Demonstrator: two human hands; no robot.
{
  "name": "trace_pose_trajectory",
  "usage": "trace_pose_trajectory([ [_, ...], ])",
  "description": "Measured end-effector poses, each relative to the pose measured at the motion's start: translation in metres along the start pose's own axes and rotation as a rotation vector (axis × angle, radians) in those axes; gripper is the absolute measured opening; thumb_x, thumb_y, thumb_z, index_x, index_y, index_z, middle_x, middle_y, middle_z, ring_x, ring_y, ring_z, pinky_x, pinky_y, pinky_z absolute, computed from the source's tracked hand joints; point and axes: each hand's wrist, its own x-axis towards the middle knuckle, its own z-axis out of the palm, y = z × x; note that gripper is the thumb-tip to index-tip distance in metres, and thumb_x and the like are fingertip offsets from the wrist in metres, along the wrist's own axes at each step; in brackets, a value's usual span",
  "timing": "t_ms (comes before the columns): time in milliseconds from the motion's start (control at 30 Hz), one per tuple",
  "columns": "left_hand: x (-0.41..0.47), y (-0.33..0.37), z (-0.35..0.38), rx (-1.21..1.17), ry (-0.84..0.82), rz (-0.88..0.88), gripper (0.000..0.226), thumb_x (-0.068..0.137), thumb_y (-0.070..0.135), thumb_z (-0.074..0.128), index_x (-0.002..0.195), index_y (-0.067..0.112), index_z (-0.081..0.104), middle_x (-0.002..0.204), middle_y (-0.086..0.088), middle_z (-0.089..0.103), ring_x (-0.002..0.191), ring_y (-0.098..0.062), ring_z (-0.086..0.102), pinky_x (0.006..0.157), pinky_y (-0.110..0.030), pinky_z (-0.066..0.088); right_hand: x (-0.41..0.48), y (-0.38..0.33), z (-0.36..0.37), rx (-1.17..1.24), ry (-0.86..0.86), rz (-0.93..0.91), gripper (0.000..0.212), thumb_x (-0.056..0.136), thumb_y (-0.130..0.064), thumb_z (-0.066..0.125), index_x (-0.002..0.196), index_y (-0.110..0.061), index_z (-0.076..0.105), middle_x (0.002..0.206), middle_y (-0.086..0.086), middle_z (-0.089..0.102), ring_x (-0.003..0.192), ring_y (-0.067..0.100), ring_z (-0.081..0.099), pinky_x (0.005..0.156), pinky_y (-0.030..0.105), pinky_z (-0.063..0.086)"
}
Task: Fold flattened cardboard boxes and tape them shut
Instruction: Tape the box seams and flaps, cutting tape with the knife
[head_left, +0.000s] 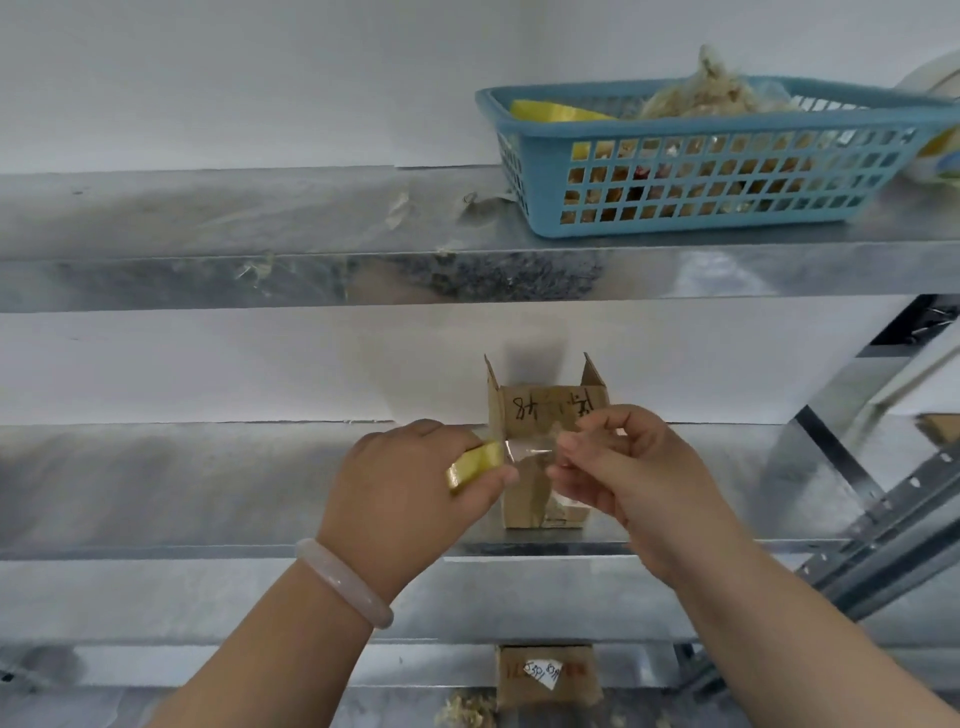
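Pale bracelet (343, 582) noted on the left wrist, closest to the viewer, with both forearms reaching up towards the middle shelf (208, 478).

Left hand (410, 478): fingers curled round a yellow tape roll (475, 465), gripping it. Right hand (618, 462): thumb and fingertips pinch the free end of a clear tape strip (530, 449), which is drawn out from the roll and spans the short gap between the two hands.

Cardboard box (545, 410): stands on the middle shelf near its front edge, directly behind the hands and the stretched strip. Two flaps stand upright at its top corners, so the top is open. Dark handwriting runs across the upper face. The lower face carries glossy tape. Whether the strip touches the box cannot be told.

Upper shelf (260, 218): a blue basket (727, 171) sits at the right end, near the front edge. It holds a second yellow roll (550, 110) and a clear bag (711, 88) of pale fibrous material. Scraps of tape cling to the shelf's front edge.

Below the middle shelf, a second box (545, 675) with a white label is partly visible.
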Motion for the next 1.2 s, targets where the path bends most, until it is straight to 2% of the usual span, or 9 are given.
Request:
trace_pose_trajectory([
  [133, -0.001, -0.001, 0.000, -0.088, -0.125, -0.013, 0.062, 0.070, 0.082, 0.030, 0.091, 0.036, 0.067, 0.076, 0.015, 0.063, 0.074, -0.004, 0.056, 0.066, -0.024, 0.042, -0.001, 0.003, -0.009, -0.091, 0.029, 0.039, 0.028, 0.081, -0.003, 0.075, 0.105, -0.016, 0.066, 0.080, 0.010, 0.074, 0.073, 0.024, 0.073, 0.077, 0.035, 0.061],
  [333, -0.004, -0.015, -0.001, -0.722, -0.299, -0.154, 0.035, 0.067, 0.067, 0.057, 0.088, 0.042, 0.069, 0.083, 0.016, 0.068, 0.075, -0.001, 0.062, 0.064, -0.013, 0.046, 0.002, -0.001, -0.025, -0.118, 0.029, -0.011, 0.007, 0.084, 0.002, 0.070, 0.084, -0.001, 0.064, 0.070, 0.014, 0.072, 0.068, 0.023, 0.072, 0.072, 0.035, 0.062],
  [467, -0.005, -0.018, 0.004, -0.833, -0.287, -0.199, 0.035, 0.065, 0.065, 0.056, 0.087, 0.040, 0.068, 0.079, 0.014, 0.066, 0.071, 0.000, 0.059, 0.064, -0.012, 0.045, 0.006, -0.003, -0.028, -0.132, 0.058, -0.094, 0.010, 0.089, -0.001, 0.065, 0.082, -0.002, 0.059, 0.071, 0.015, 0.073, 0.071, 0.025, 0.073, 0.072, 0.037, 0.061],
  [567, -0.003, -0.017, 0.010, -0.660, -0.201, -0.234, 0.039, 0.066, 0.070, 0.054, 0.081, 0.037, 0.067, 0.076, 0.011, 0.065, 0.070, -0.004, 0.058, 0.062, -0.012, 0.042, 0.010, -0.001, -0.028, -0.088, 0.084, -0.115, 0.009, 0.091, -0.001, 0.064, 0.085, -0.002, 0.057, 0.070, 0.014, 0.073, 0.073, 0.028, 0.073, 0.070, 0.038, 0.061],
  [700, 0.003, -0.022, 0.021, -0.003, -0.095, -0.075, 0.058, 0.074, 0.083, 0.035, 0.082, 0.035, 0.066, 0.069, 0.014, 0.063, 0.064, -0.007, 0.056, 0.070, -0.031, 0.045, 0.019, 0.001, -0.036, -0.102, 0.102, -0.152, 0.008, 0.091, -0.002, 0.063, 0.086, -0.003, 0.057, 0.067, 0.010, 0.072, 0.071, 0.027, 0.073, 0.072, 0.040, 0.059],
  [800, 0.008, -0.024, 0.030, -0.022, -0.052, 0.005, 0.058, 0.083, 0.078, 0.026, 0.094, 0.035, 0.064, 0.080, 0.016, 0.066, 0.073, -0.008, 0.059, 0.078, -0.035, 0.040, 0.028, 0.001, -0.046, -0.063, 0.137, -0.138, 0.008, 0.092, -0.002, 0.063, 0.087, -0.003, 0.057, 0.066, 0.011, 0.070, 0.069, 0.024, 0.073, 0.067, 0.037, 0.060],
  [900, 0.013, -0.027, 0.034, -0.177, -0.012, 0.026, 0.046, 0.089, 0.066, 0.034, 0.096, 0.034, 0.065, 0.083, 0.018, 0.065, 0.076, -0.004, 0.058, 0.082, -0.037, 0.039, 0.035, 0.004, -0.055, -0.009, 0.152, -0.143, 0.008, 0.092, -0.001, 0.063, 0.087, -0.002, 0.056, 0.066, 0.010, 0.069, 0.066, 0.021, 0.072, 0.063, 0.033, 0.059],
  [1067, 0.018, -0.029, 0.043, 0.149, 0.103, 0.071, 0.045, 0.086, 0.066, 0.040, 0.089, 0.032, 0.069, 0.067, 0.010, 0.062, 0.066, -0.014, 0.060, 0.078, -0.032, 0.033, 0.036, 0.014, -0.062, -0.059, 0.171, -0.158, 0.007, 0.092, -0.003, 0.063, 0.087, -0.004, 0.058, 0.069, 0.009, 0.072, 0.071, 0.024, 0.073, 0.073, 0.040, 0.058],
  [1200, 0.027, -0.026, 0.049, 0.189, 0.130, 0.118, 0.047, 0.090, 0.062, 0.036, 0.095, 0.029, 0.068, 0.071, 0.008, 0.062, 0.068, -0.019, 0.061, 0.075, -0.034, 0.031, 0.045, 0.015, -0.068, 0.003, 0.209, -0.138, 0.008, 0.092, -0.003, 0.063, 0.086, -0.004, 0.058, 0.071, 0.010, 0.071, 0.076, 0.029, 0.072, 0.070, 0.038, 0.058],
])
